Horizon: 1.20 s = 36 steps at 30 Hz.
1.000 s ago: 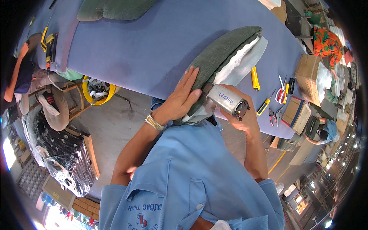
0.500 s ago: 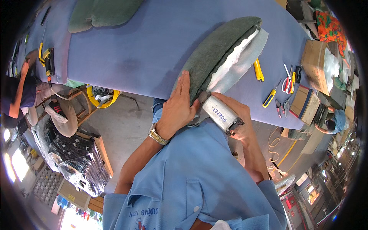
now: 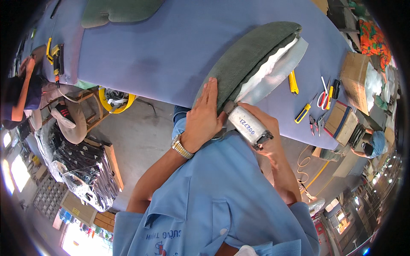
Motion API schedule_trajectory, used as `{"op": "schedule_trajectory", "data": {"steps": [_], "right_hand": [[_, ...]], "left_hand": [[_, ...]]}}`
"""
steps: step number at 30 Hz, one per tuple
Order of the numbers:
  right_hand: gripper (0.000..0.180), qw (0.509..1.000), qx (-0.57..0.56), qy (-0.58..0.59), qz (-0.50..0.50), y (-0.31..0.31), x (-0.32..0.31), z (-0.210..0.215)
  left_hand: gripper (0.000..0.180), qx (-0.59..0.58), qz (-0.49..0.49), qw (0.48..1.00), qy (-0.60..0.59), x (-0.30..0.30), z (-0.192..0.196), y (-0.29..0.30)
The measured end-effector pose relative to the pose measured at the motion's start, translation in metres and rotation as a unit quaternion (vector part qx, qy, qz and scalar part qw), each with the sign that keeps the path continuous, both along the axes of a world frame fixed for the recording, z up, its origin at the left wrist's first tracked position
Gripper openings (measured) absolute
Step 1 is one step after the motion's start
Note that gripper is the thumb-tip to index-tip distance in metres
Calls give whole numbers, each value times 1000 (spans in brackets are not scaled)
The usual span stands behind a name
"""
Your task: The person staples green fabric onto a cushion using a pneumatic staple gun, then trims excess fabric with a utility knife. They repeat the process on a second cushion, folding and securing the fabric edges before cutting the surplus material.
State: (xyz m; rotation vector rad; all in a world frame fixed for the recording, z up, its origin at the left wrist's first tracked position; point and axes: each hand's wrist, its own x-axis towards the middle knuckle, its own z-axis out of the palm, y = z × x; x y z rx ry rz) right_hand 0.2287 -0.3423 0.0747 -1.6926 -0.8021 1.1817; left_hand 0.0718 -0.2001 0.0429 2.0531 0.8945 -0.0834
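Our left hand, fingers together, flattens the green fabric cushion cover; our right hand stays clamped on the grey cylindrical stapler at its near seam.

An upholstery workshop: long padded worktable, scattered hand tools, concrete floor.

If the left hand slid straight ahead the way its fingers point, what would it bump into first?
The left hand already lies flat on the grey-green cushion. Sliding straight on, it would probably just keep running along that fabric, with the blue table beyond.
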Motion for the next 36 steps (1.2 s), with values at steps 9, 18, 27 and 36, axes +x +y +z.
{"op": "schedule_trajectory", "data": {"steps": [9,18,27,36], "right_hand": [[111,999,-2,-24,24,-16,0,9],[116,999,-50,-6,5,-13,-9,1],[115,998,9,-50,42,-33,-10,1],[60,997,-29,-64,40,-22,-17,5]], "left_hand": [[100,26,-12,999,-31,-2,-7,-8],[102,29,-2,999,-30,0,-16,-17],[101,-4,26,999,-45,1,-15,-21],[109,35,-6,999,-38,2,-19,-30]]}}
